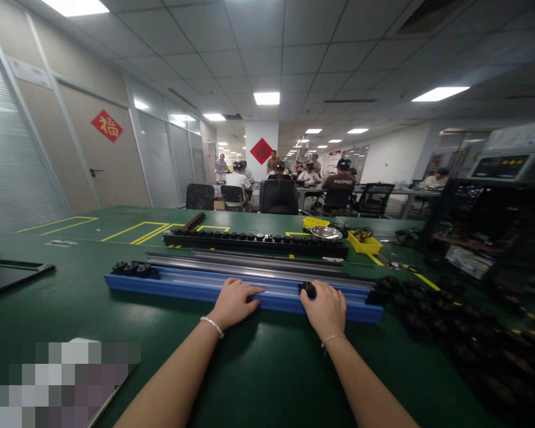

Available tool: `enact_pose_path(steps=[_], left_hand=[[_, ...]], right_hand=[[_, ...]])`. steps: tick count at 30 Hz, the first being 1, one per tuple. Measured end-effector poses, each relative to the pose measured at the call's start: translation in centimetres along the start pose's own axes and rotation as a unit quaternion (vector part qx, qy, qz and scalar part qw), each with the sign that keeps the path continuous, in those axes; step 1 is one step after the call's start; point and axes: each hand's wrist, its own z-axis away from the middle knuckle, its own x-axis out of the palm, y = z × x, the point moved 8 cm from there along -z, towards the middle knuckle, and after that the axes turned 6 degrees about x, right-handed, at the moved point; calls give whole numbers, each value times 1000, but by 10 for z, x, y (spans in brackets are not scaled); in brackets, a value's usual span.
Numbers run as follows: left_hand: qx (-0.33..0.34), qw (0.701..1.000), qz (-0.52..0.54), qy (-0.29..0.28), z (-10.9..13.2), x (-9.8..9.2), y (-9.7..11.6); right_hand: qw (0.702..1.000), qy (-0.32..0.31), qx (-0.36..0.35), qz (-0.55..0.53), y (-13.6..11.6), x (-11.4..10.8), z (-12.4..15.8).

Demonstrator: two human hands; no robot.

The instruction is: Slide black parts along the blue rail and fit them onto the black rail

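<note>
A long blue rail [160, 285] lies across the green table [267, 368] in front of me. My left hand [234, 301] rests palm down on the rail's near edge, fingers spread. My right hand [325, 309] is at the rail further right, its fingers closed on a small black part [310, 290] sitting in the rail. A few more black parts [131, 268] sit at the rail's left end. Behind the blue rail lie grey metal rails [249, 263] and a black rail [254, 242] holding a row of black parts.
A heap of black parts [432, 315] lies at the right. Yellow trays [364, 244] and a metal bowl [325, 232] stand behind. A black crate [490, 232] is at the far right, a dark tray [9, 274] at the left. People sit at tables in the background.
</note>
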Motion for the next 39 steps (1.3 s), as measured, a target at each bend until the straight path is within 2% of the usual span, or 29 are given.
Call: enact_pose_path(steps=[11,27,32,39], left_hand=[[-4,1000,4,-6,0,0,0],[-7,1000,2,2,0,1,-1],[-7,1000,1,4,-1,0,-1],[-1,1000,1,5,-1,-1,0]], right_hand=[[1000,2,3,-1,2,-7,-2],[1000,7,-1,16,4,-7,-3],[1000,-7,9,10,8,-7,-5],[1000,5,22,17,11,-7,-3]])
